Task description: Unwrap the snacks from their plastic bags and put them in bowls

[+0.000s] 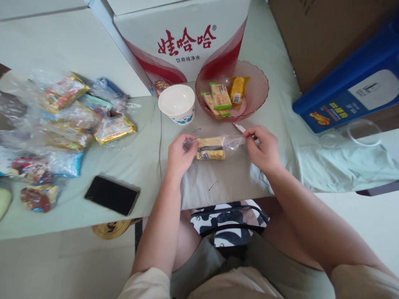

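Observation:
A yellow snack packet point(211, 148) with a dark band lies inside a clear plastic bag point(233, 143), just above the cloth. My left hand point(181, 153) is closed on the bag's left end, thumb near the packet's edge. At the other end, my right hand point(263, 148) pinches the gathered plastic, holding it stretched sideways. Beyond my hands are a white paper bowl point(181, 109) with a blue pattern and a pink glass bowl point(260, 97). The glass bowl contains green-edged cracker packets point(220, 96) and a yellow packet point(238, 89).
Many bagged snacks point(77, 118) are heaped at the left. A black phone point(112, 194) lies near the table's front edge. A white and red carton point(187, 41) stands behind the bowls; a blue box point(349, 83) and a clear plastic cup point(363, 133) are at the right.

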{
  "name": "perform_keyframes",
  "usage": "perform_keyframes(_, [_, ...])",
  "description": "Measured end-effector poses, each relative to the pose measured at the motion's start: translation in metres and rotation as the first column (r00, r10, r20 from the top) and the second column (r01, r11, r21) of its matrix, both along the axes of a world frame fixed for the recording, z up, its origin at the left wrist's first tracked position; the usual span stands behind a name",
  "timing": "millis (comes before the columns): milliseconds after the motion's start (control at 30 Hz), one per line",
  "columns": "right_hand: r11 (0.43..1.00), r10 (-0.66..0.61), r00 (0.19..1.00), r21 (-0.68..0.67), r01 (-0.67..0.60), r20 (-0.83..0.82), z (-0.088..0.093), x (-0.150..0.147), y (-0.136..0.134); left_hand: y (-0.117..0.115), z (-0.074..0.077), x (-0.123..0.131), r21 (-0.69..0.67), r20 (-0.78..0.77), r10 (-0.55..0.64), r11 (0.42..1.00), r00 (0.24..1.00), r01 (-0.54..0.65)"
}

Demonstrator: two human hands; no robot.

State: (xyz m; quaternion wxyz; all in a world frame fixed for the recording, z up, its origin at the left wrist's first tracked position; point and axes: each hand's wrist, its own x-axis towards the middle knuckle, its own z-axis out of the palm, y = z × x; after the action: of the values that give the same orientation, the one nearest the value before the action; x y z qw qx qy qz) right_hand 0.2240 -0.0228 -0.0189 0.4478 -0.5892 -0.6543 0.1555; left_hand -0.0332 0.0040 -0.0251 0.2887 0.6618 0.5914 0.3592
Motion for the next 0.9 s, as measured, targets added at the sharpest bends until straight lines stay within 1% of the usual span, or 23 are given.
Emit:
perform_keyframes(67, [0.994, -0.109, 0.994, 0.006, 0.109, -0.025, 0.000, 0.003, 0.001, 0.000, 0.002, 0.000, 0.047, -0.012, 0.045, 0.998, 0.999, -0.044])
perform_keyframes(100, [0.990, -0.136, 0.990, 0.018, 0.137, -0.035, 0.000, 0.003, 0.001, 0.000, 0.002, 0.000, 0.072, -0.015, 0.065, 0.995, 0.998, -0.064])
perform_keyframes(133, [0.990, -0.133, 0.990, 0.039, 0.134, -0.041, 0.000, 0.003, 0.000, 0.001, 0.002, 0.000, 0.092, -0.015, 0.083, 0.992, 0.996, -0.081])
perform_keyframes(167, [0.993, -0.096, 0.994, 0.064, 0.099, -0.042, 0.000, 0.002, 0.000, 0.001, 0.002, 0.000, 0.107, -0.009, 0.099, 0.989, 0.995, -0.097])
perform_keyframes(233, [0.993, 0.055, 0.998, 0.103, -0.053, -0.014, 0.001, -0.001, -0.003, 0.001, 0.003, 0.000, 0.132, 0.018, 0.117, 0.984, 0.993, -0.118])
perform_keyframes(300, [0.973, 0.200, 0.979, 0.113, -0.203, 0.038, 0.002, -0.003, -0.005, 0.001, 0.003, 0.000, 0.154, 0.063, 0.108, 0.981, 0.992, -0.116])
perform_keyframes(333, [0.963, 0.240, 0.969, 0.111, -0.245, 0.060, 0.002, -0.004, -0.006, 0.002, 0.004, 0.000, 0.160, 0.088, 0.099, 0.981, 0.991, -0.112])
perform_keyframes(400, [0.958, 0.259, 0.962, 0.106, -0.267, 0.085, 0.004, -0.005, -0.007, 0.002, 0.004, -0.001, 0.151, 0.133, 0.090, 0.982, 0.987, -0.110])
perform_keyframes(500, [0.955, 0.280, 0.954, 0.072, -0.288, 0.109, 0.003, -0.007, -0.008, 0.002, 0.005, -0.002, 0.094, 0.160, 0.080, 0.991, 0.984, -0.095])
perform_keyframes(600, [0.944, 0.324, 0.931, 0.013, -0.331, 0.166, 0.000, -0.010, -0.008, 0.002, 0.003, -0.003, 0.054, 0.141, 0.001, 0.999, 0.990, -0.009])
perform_keyframes(667, [0.954, 0.293, 0.935, -0.002, -0.298, 0.202, -0.002, -0.012, -0.007, 0.003, 0.001, -0.004, 0.052, 0.114, -0.046, 0.998, 0.992, 0.040])
perform_keyframes(733, [0.974, 0.217, 0.950, 0.015, -0.226, 0.224, -0.002, -0.010, -0.005, 0.004, 0.000, -0.006, 0.069, 0.103, -0.054, 0.996, 0.993, 0.047])
perform_keyframes(800, [0.988, 0.115, 0.969, 0.080, -0.135, 0.218, 0.001, -0.006, -0.004, 0.004, 0.000, -0.007, 0.104, 0.122, -0.027, 0.994, 0.992, 0.015])
perform_keyframes(900, [0.981, -0.031, 0.987, 0.193, 0.001, 0.156, 0.007, 0.000, -0.004, 0.003, 0.002, -0.010, 0.157, 0.181, 0.018, 0.986, 0.983, -0.047])
